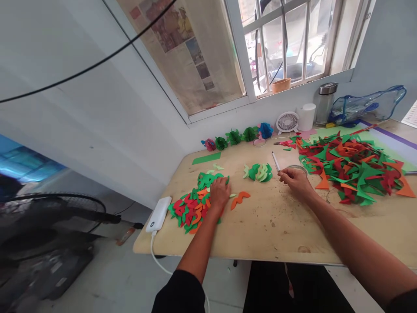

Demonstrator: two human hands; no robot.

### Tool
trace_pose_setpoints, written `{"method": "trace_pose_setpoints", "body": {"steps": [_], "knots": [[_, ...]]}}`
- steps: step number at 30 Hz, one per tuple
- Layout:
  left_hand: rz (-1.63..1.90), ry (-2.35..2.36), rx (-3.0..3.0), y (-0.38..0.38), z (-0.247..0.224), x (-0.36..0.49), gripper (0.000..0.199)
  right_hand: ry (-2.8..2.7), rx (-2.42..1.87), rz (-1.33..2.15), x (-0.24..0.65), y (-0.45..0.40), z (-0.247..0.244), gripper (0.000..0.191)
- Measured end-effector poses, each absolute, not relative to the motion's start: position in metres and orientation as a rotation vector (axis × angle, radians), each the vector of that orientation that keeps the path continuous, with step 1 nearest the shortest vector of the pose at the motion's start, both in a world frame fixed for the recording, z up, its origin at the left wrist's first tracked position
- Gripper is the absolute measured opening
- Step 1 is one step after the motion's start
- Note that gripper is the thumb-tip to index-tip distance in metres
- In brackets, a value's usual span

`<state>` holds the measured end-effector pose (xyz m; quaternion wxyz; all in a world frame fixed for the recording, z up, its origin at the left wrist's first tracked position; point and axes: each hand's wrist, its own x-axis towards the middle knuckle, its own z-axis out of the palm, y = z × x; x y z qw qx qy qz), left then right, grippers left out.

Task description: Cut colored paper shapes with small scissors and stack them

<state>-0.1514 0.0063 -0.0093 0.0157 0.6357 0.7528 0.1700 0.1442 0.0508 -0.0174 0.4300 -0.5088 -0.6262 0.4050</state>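
My left hand (220,191) rests at the right side of a heap of cut paper pieces (186,211) in red, green and orange. Its fingers lie bent over the paper, with a green edge showing at the fingertips. In my right hand (295,179), thumb and fingers pinch the lower end of a slim white pen (275,161), whose dark tip points up and away. A wavy orange piece (240,199) lies between my hands. Farther back are scalloped dark and light green pieces (260,172). Behind my right hand a clear round rim (298,167) is partly hidden.
A large pile of paper scraps (353,169) covers the table's right side. Along the wall stand paper flowers (233,137), a small white fan (287,122), a white cylinder (306,116) and a glass bottle (325,104). A corded white power bank (158,214) lies at the left edge.
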Motion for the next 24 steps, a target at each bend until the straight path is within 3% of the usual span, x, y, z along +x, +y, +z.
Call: {"method": "trace_pose_setpoints", "body": {"steps": [5,16,24], "knots": [[0.599,1.836,1.996,0.004,-0.008,-0.134,0.02,-1.58,-1.286,0.988,0.144,0.053,-0.021,0.027],[0.987,1.807,1.53,-0.004,-0.007,-0.127,0.018,-1.588,-1.274,0.968,0.144,0.053,-0.021,0.029],[1.463,1.437,0.971,-0.01,0.003,-0.084,0.021,-1.621,-1.255,0.95,0.144,0.048,-0.016,0.03]]}}
